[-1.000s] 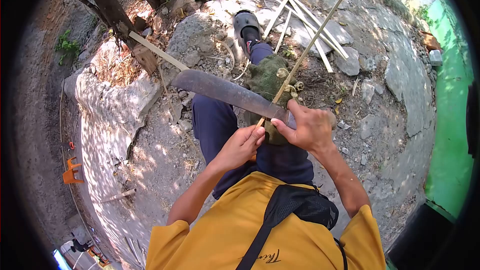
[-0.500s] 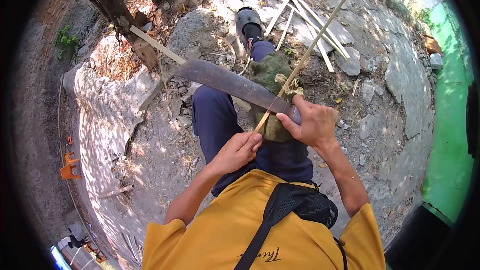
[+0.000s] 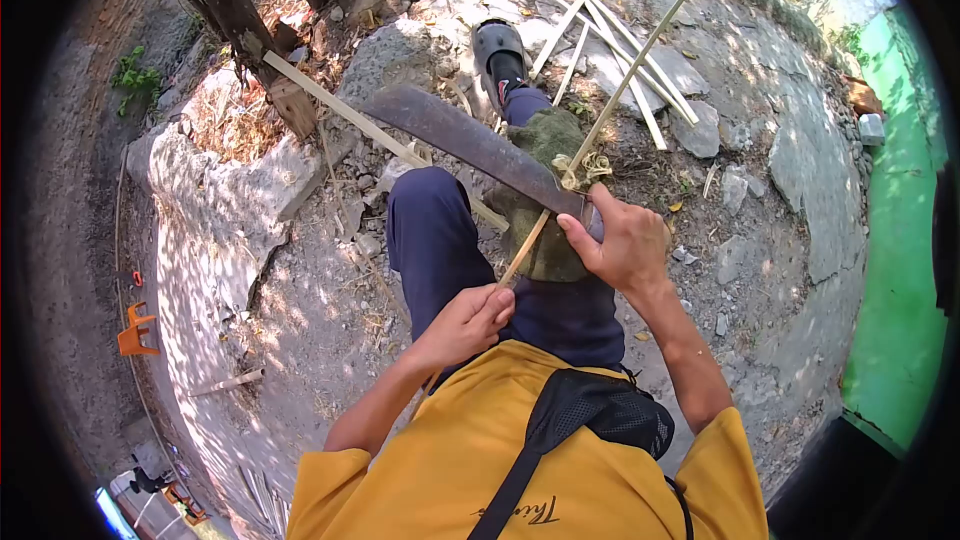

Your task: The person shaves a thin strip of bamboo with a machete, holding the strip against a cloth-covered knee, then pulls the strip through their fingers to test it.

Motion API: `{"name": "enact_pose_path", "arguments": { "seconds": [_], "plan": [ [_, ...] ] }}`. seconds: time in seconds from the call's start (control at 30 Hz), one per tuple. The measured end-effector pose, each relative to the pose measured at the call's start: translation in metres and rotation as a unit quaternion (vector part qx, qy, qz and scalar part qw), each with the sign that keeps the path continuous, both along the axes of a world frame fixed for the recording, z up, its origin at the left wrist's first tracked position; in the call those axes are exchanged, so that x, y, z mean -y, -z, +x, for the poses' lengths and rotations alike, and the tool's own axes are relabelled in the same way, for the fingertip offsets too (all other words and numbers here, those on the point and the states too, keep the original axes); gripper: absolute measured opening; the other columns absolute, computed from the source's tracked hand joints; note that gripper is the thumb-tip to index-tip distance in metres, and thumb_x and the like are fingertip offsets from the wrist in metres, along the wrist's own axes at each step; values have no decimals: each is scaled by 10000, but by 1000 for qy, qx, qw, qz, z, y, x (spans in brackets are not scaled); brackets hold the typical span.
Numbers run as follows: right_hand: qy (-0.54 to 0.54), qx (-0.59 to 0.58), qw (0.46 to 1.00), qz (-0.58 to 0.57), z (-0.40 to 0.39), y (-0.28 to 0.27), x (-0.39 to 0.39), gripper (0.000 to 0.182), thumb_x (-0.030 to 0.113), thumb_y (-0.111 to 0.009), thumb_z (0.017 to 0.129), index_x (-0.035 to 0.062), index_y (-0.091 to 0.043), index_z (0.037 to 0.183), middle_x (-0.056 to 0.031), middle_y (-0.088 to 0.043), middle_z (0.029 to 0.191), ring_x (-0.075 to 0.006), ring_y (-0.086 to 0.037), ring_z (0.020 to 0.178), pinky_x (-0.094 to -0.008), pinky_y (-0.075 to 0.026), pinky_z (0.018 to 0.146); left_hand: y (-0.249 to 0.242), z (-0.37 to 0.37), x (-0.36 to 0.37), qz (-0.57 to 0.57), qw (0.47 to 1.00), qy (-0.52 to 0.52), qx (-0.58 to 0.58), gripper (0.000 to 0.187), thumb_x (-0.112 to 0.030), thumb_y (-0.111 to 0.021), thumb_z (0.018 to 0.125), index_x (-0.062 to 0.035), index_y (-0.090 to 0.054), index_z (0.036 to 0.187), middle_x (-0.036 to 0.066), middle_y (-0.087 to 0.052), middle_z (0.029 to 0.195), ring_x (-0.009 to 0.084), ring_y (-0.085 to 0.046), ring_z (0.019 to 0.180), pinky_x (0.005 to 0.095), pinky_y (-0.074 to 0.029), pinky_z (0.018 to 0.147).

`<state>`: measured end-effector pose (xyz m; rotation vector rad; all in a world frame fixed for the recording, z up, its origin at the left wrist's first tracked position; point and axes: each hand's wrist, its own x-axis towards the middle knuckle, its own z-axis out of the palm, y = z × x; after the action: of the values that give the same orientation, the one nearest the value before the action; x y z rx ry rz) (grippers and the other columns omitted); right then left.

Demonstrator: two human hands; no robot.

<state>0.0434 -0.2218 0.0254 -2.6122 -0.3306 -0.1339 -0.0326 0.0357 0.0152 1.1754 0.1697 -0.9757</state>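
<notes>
My left hand (image 3: pixel 468 325) is closed round the lower part of a long, thin wooden strip (image 3: pixel 620 100), which slants up to the right. My right hand (image 3: pixel 622 245) grips a machete at its handle end, most of the handle hidden by the fingers. The broad dark blade (image 3: pixel 465 145) points up and left and crosses the strip just beside my right thumb. Curled shavings (image 3: pixel 585 172) cling to the strip above the blade. Below them a green cloth (image 3: pixel 550 248) covers my leg.
A pale wooden slat (image 3: pixel 335 103) runs from the tree trunk (image 3: pixel 225 0) toward my knee, passing under the blade. Several pale strips (image 3: pixel 610 30) lie on the rocky ground beyond my shoe (image 3: pixel 497 48). An orange chair (image 3: pixel 137 330) stands far left; a green wall (image 3: pixel 895 240) is at right.
My left hand has moved down and left, drawing the strip with it, so its upper end is lower. The blade tip has shifted slightly, and more shavings show above the blade.
</notes>
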Motion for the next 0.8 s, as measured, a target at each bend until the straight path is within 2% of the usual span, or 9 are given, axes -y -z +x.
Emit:
{"name": "enact_pose_path", "arguments": {
  "seconds": [0.03, 0.1, 0.23, 0.3, 0.33, 0.53, 0.67, 0.77, 0.8],
  "plan": [
    [0, 2, 1000, 2, 3, -1, -1, 525, 581, -699, 957, 74, -580, 888, -141, -673, 671, -374, -701, 608, -492, -509, 529, -8, -10, -11, -11, 999, 13, -50, 414, -391, -445, 1176, -130, -464, 856, -94, -323, 689, 22, -308, 543, 227, -253, 495],
    [13, -8, 1000, -6, -3, -2, -4, 520, 572, -700, 959, 72, -582, 883, -147, -671, 674, -389, -698, 616, -494, -510, 534, -10, -21, -12, 17, 1000, 10, 22, 395, -385, -435, 1178, -123, -459, 883, -96, -301, 680, 10, -265, 526, 224, -209, 473],
    [19, -16, 1000, 0, -7, -2, -1, 537, 592, -693, 953, 72, -585, 873, -150, -679, 678, -388, -701, 613, -491, -515, 537, 5, -4, -9, 0, 1000, 21, 14, 398, -391, -445, 1175, -120, -462, 884, -95, -310, 684, 15, -278, 537, 227, -216, 478],
    [6, -6, 1000, 0, -10, -2, 2, 539, 598, -691, 952, 74, -587, 882, -152, -680, 674, -388, -701, 607, -491, -516, 536, 7, 8, -6, 39, 996, 33, 75, 402, -398, -452, 1172, -125, -467, 879, -99, -312, 679, 15, -285, 543, 230, -224, 480],
    [-8, -5, 1000, 0, -12, -1, 3, 542, 605, -689, 950, 76, -589, 891, -154, -680, 670, -388, -700, 602, -491, -517, 534, 5, 16, -6, 40, 996, 40, 64, 430, -384, -452, 1175, -119, -472, 837, -90, -358, 692, 39, -327, 605, 262, -288, 535],
    [-42, -23, 999, -16, -11, -3, 4, 532, 608, -693, 946, 85, -601, 912, -151, -676, 653, -382, -700, 594, -488, -518, 523, 9, 33, 12, 66, 992, 40, 100, 448, -385, -452, 1175, -111, -461, 821, -83, -359, 687, 47, -350, 605, 263, -322, 541],
    [-6, -2, 1000, -2, -6, -2, 3, 526, 601, -702, 943, 87, -608, 884, -142, -669, 638, -382, -698, 593, -487, -513, 518, 5, 14, 5, 39, 996, 21, 81, 448, -375, -450, 1177, -104, -461, 821, -81, -364, 687, 46, -355, 605, 262, -327, 544],
    [23, -49, 998, -11, -3, -8, 3, 480, 555, -724, 933, 86, -629, 905, -148, -675, 660, -403, -696, 620, -499, -517, 553, 3, -15, -14, 57, 996, 30, 54, 448, -368, -447, 1179, -90, -468, 828, -78, -369, 690, 48, -358, 618, 260, -332, 554],
    [15, -45, 999, -9, -3, -5, 3, 482, 566, -719, 935, 91, -638, 920, -147, -676, 668, -404, -697, 624, -504, -517, 558, 1, -25, -20, 65, 995, 35, 73, 418, -360, -441, 1181, -100, -465, 854, -84, -346, 702, 34, -323, 588, 242, -287, 523]
  ]
}}
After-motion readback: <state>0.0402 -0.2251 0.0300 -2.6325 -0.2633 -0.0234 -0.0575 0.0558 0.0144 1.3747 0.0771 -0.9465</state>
